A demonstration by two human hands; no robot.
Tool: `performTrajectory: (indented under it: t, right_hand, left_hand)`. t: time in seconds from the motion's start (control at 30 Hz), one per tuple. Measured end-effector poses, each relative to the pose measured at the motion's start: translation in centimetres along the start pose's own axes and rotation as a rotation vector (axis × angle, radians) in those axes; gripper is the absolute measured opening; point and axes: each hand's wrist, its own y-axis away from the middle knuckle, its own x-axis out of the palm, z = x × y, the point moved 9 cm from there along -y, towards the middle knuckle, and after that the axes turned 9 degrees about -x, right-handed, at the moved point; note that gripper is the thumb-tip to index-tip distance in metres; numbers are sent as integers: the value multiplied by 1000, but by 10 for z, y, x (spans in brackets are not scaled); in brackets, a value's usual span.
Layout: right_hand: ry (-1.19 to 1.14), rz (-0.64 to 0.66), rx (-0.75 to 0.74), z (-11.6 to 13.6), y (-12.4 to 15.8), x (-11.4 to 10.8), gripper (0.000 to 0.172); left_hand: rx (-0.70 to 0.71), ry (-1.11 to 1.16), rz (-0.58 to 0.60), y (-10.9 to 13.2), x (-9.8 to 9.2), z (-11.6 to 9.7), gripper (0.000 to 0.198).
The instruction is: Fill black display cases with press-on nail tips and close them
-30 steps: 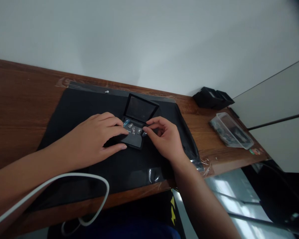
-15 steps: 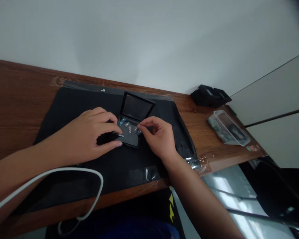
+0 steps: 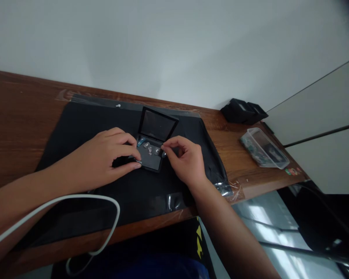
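Note:
A small black case (image 3: pixel 147 164) with its clear-windowed lid (image 3: pixel 158 124) raised sits on a black mat. On its grey lining are a blue piece (image 3: pixel 140 142), a silvery cluster (image 3: pixel 150 150) and several small shiny pieces. My left hand (image 3: pixel 113 153) reaches in at the left front, thumb and forefinger closed on a small silvery piece (image 3: pixel 139 161). At the right edge my right hand (image 3: pixel 184 157) is pinched closed. A small shiny piece (image 3: pixel 164 154) shows just below its fingertips; what is between them is too small to make out.
The black mat (image 3: pixel 87 128) is taped to a wooden table (image 3: pixel 14 116) against a wall. Right of it stand black bins (image 3: pixel 238 111) and a clear plastic box (image 3: pixel 269 149) with packets beside it. A white cable (image 3: pixel 75 196) loops across my left forearm.
My left thumb and forefinger have closed together on the small silvery piece. My right hand keeps its pinch at the case's right edge. The whole view has shifted slightly.

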Motion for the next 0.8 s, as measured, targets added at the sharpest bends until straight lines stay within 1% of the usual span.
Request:
performTrajectory:
  t: [0.2,0.33,0.43,0.5,0.63,0.7,0.8]
  right_hand:
    - [30,63,16,3,-1,6,5]
    - [49,86,52,3,-4,10,3]
    - [39,86,57,4,-5,14,10]
    - [13,78,58,4,-3,15,12]
    - [-21,27,91,1,3,5,17]
    - [-74,59,109,0,6,4,26]
    - [-165,178,113,3,9,12,43]
  left_hand:
    - [-3,-3,7,0,2,0,34]
    - [-15,-6,24,0,4,2,33]
    - [-28,-6,12,0,3,4,34]
    - [-39,-10,-10,0,1,4,36]
    - [-54,-20,-16,0,2,4,45]
    - [-51,-45,-8,1,5,4,49]
    - [-28,-80,-15,4,8,4,51]
